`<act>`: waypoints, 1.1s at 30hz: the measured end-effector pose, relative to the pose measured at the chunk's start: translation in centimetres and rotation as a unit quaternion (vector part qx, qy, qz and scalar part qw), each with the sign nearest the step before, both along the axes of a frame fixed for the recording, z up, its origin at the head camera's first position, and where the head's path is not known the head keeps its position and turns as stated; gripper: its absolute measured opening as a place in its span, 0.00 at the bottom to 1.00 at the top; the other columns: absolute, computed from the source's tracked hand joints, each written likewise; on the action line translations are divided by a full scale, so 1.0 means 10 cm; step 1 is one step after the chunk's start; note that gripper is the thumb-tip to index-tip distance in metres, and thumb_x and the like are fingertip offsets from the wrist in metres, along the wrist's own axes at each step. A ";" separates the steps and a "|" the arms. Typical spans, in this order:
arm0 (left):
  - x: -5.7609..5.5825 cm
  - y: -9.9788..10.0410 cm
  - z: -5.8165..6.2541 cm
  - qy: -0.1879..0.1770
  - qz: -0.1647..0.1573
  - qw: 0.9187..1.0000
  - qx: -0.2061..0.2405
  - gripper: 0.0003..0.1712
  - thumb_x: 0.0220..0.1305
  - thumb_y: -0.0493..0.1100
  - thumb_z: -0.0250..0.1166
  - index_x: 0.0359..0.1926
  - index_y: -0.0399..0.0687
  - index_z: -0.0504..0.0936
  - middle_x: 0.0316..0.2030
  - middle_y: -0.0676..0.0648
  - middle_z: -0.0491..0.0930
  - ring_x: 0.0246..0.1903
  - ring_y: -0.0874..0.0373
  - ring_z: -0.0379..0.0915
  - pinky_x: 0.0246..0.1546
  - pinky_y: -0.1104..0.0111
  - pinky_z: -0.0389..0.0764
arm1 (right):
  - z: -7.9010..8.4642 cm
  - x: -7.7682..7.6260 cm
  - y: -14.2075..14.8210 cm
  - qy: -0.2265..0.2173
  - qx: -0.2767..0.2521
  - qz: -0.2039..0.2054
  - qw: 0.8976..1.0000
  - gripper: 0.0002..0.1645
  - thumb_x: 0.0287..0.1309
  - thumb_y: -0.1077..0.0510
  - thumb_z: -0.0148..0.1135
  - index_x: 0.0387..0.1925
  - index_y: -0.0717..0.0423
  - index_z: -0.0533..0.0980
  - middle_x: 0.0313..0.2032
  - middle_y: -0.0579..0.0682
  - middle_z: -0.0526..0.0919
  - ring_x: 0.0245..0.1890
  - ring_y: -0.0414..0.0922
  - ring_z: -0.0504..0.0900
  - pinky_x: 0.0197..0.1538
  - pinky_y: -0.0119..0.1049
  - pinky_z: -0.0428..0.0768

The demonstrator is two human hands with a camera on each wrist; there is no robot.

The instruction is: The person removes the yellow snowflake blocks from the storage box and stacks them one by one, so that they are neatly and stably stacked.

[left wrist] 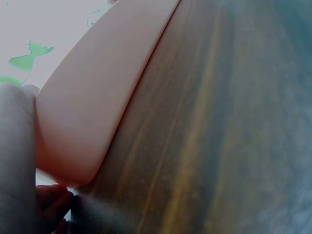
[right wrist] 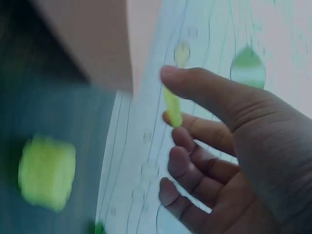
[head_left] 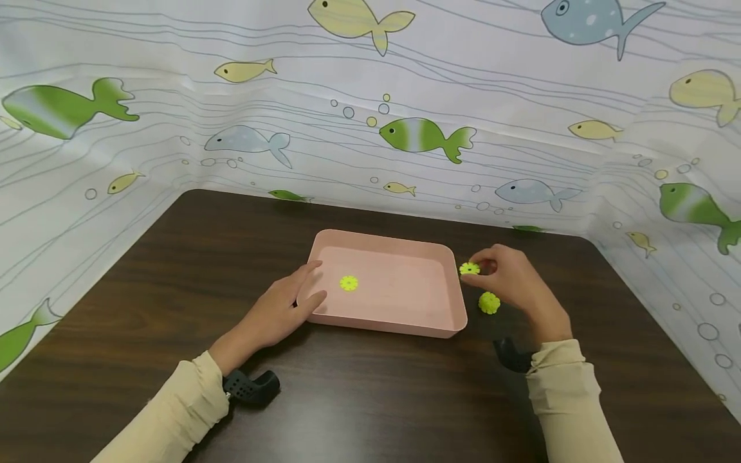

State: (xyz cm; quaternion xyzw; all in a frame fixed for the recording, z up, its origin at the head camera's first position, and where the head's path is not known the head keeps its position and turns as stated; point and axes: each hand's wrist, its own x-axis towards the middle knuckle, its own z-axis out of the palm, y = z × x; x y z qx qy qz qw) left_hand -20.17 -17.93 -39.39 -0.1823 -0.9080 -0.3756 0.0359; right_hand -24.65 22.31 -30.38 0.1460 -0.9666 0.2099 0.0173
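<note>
A pink rectangular tray (head_left: 393, 325) lies on the dark table, with one yellow-green flower-shaped disc (head_left: 348, 283) flat inside it. My left hand (head_left: 283, 304) holds the tray's left end, thumb over the rim; in the left wrist view its fingers (left wrist: 54, 204) curl at the outer wall. Beyond the tray's right wall, my right hand (head_left: 509, 278) pinches another notched disc (head_left: 469, 268) between thumb and index finger. The right wrist view shows this disc (right wrist: 173, 107) edge-on, the other fingers loosely bent. Below that hand stands a small pile of like discs (head_left: 489, 303).
The brown wood-grain table (head_left: 370, 399) reaches past the tray on all sides. A white sheet printed with fish (head_left: 428, 135) hangs behind it and along both sides. Dark wrist devices (head_left: 252, 388) sit under both forearms.
</note>
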 end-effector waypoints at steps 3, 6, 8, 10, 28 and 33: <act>0.01 -0.01 0.01 -0.002 0.003 1.000 -0.002 0.39 0.79 0.59 0.54 0.80 0.46 0.58 0.76 0.42 0.63 0.74 0.39 0.60 0.70 0.40 0.63 | 0.03 0.05 0.21 -0.020 0.015 -0.026 0.999 0.27 0.60 0.49 0.74 0.48 0.69 0.83 0.41 0.61 0.84 0.41 0.55 0.79 0.45 0.53 0.83; 0.01 -0.03 0.02 -0.004 0.005 1.000 -0.003 0.39 0.79 0.59 0.53 0.80 0.46 0.58 0.77 0.42 0.62 0.75 0.39 0.59 0.71 0.39 0.62 | 0.03 0.08 0.34 -0.046 0.018 -0.036 0.998 0.27 0.60 0.49 0.74 0.47 0.71 0.82 0.40 0.62 0.85 0.40 0.55 0.81 0.44 0.54 0.85; 0.02 -0.04 0.02 -0.006 0.005 1.000 -0.002 0.39 0.79 0.59 0.53 0.80 0.46 0.58 0.77 0.42 0.62 0.75 0.39 0.59 0.71 0.39 0.62 | 0.02 0.08 0.39 -0.061 0.018 -0.038 0.997 0.26 0.59 0.50 0.74 0.45 0.71 0.82 0.39 0.61 0.85 0.38 0.54 0.82 0.43 0.52 0.85; 0.02 -0.04 0.02 -0.006 0.004 1.000 -0.001 0.39 0.79 0.59 0.53 0.81 0.45 0.58 0.77 0.41 0.61 0.75 0.39 0.58 0.71 0.39 0.62 | -0.01 0.07 0.41 -0.074 0.018 -0.039 0.996 0.25 0.59 0.51 0.74 0.44 0.71 0.82 0.37 0.59 0.85 0.37 0.52 0.81 0.41 0.49 0.85; -0.02 -0.02 -0.01 0.003 -0.003 1.000 -0.007 0.39 0.80 0.59 0.52 0.81 0.46 0.58 0.78 0.41 0.60 0.75 0.38 0.58 0.71 0.39 0.61 | -0.09 0.03 0.40 -0.111 0.030 -0.043 0.992 0.21 0.59 0.52 0.73 0.39 0.69 0.83 0.36 0.58 0.86 0.35 0.52 0.82 0.42 0.50 0.85; -0.02 0.00 -0.01 -0.001 -0.004 1.000 -0.006 0.39 0.80 0.59 0.52 0.81 0.46 0.58 0.77 0.40 0.60 0.75 0.39 0.58 0.71 0.39 0.62 | -0.11 0.04 0.40 -0.118 0.033 -0.045 0.991 0.20 0.58 0.52 0.74 0.37 0.69 0.84 0.35 0.57 0.86 0.33 0.50 0.80 0.40 0.48 0.84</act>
